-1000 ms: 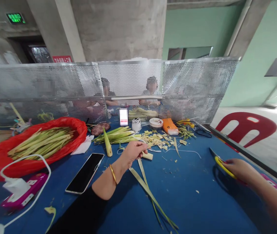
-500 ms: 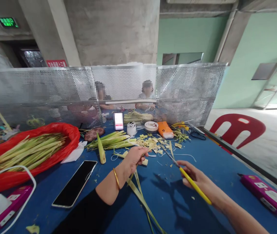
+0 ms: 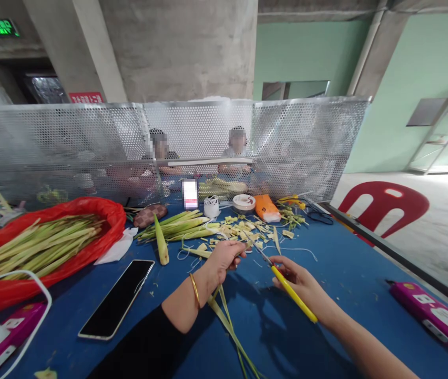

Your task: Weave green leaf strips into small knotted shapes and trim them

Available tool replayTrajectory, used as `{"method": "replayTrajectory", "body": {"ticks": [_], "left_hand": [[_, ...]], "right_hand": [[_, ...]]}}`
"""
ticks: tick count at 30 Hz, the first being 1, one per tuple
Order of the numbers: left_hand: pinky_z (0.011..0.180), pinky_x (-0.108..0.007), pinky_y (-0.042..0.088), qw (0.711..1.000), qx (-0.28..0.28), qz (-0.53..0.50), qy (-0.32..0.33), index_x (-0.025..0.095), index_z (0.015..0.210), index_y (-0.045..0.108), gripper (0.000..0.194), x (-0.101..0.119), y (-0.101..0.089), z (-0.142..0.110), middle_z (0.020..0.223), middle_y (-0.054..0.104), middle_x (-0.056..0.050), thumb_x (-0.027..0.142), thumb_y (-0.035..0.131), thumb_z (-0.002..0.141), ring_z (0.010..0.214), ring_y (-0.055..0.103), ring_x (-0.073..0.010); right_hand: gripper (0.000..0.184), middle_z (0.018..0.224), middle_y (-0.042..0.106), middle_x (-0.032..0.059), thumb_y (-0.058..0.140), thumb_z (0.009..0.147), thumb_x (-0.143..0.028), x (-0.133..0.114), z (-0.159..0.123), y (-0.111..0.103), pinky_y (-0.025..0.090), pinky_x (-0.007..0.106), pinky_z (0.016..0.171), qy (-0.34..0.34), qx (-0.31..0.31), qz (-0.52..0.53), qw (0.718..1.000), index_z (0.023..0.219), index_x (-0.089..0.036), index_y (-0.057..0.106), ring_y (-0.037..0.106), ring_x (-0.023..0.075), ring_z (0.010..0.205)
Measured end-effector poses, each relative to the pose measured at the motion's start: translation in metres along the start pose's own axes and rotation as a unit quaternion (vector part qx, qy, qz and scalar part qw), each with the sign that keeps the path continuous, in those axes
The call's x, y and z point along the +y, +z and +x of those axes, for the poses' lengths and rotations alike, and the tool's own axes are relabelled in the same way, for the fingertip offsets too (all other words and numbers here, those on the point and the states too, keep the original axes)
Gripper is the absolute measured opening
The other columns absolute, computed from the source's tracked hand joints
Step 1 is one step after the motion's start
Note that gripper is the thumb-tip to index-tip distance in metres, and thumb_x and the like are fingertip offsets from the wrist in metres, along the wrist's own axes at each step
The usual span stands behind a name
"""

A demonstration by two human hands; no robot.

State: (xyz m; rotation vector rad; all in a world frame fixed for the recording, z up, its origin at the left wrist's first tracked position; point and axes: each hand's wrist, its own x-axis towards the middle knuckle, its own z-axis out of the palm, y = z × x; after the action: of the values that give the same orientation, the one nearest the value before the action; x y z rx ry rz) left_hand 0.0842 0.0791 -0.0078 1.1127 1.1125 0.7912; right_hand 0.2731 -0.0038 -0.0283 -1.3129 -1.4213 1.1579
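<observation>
Leaf strips observed pinched in the left hand; right hand grips yellow-handled scissors nearby, above the desk.

Left arm reaches forward-right from lower frame, left hand closed in a pinch. Right arm comes in from lower right, angled forward-left, right hand curled in grip. Hands near each other, apart.
</observation>
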Motion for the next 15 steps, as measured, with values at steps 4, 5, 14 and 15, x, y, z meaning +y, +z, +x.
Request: {"method": "replayTrajectory", "body": {"ticks": [4, 5, 14, 15], "left_hand": [[0.038, -0.016, 0.016, 1.0, -0.001, -0.006, -0.003, 0.012, 0.069, 0.061, 0.027, -0.001, -0.001, 0.002, 0.062, 0.055, 0.003, 0.037, 0.073, 0.069, 0.043, 0.037, -0.0024], [0.038, -0.017, 0.016, 1.0, 0.0, -0.009, -0.004, 0.012, 0.069, 0.061, 0.027, 0.0, -0.001, 0.002, 0.062, 0.055, 0.003, 0.037, 0.073, 0.07, 0.043, 0.037, -0.0025], [0.04, -0.018, 0.013, 0.998, 0.018, -0.051, 0.02, 0.014, 0.085, 0.065, 0.043, 0.022, -0.023, -0.017, 0.063, 0.045, 0.006, 0.053, 0.072, 0.069, 0.044, 0.026, -0.0016], [0.041, -0.019, 0.012, 0.998, 0.019, -0.051, 0.033, 0.014, 0.086, 0.065, 0.044, 0.025, -0.028, -0.023, 0.064, 0.044, 0.006, 0.053, 0.073, 0.068, 0.044, 0.023, -0.0018]], "right_hand": [[0.054, 0.066, 0.053, -0.004, 0.074, 0.063, -0.048, 0.006, 0.005, 0.001, 0.039, 0.023, 0.057, -0.004, 0.017, -0.039, 0.999, 0.105, -0.017, 0.061, 0.047, 0.0128, 0.061], [0.053, 0.064, 0.053, -0.0045, 0.074, 0.064, -0.049, 0.007, 0.007, 0.001, 0.038, 0.023, 0.054, -0.007, 0.023, -0.05, 0.998, 0.104, -0.017, 0.062, 0.046, 0.0124, 0.059], [0.047, 0.096, 0.073, 0.0062, 0.058, 0.075, -0.038, 0.013, 0.007, -0.036, 0.045, 0.031, 0.069, -0.014, 0.076, -0.39, 0.917, 0.12, -0.024, 0.061, 0.066, 0.0264, 0.084], [0.051, 0.094, 0.073, 0.0064, 0.057, 0.076, -0.04, 0.017, 0.002, -0.047, 0.046, 0.031, 0.068, -0.01, 0.072, -0.411, 0.909, 0.124, -0.024, 0.058, 0.067, 0.027, 0.082]]}}
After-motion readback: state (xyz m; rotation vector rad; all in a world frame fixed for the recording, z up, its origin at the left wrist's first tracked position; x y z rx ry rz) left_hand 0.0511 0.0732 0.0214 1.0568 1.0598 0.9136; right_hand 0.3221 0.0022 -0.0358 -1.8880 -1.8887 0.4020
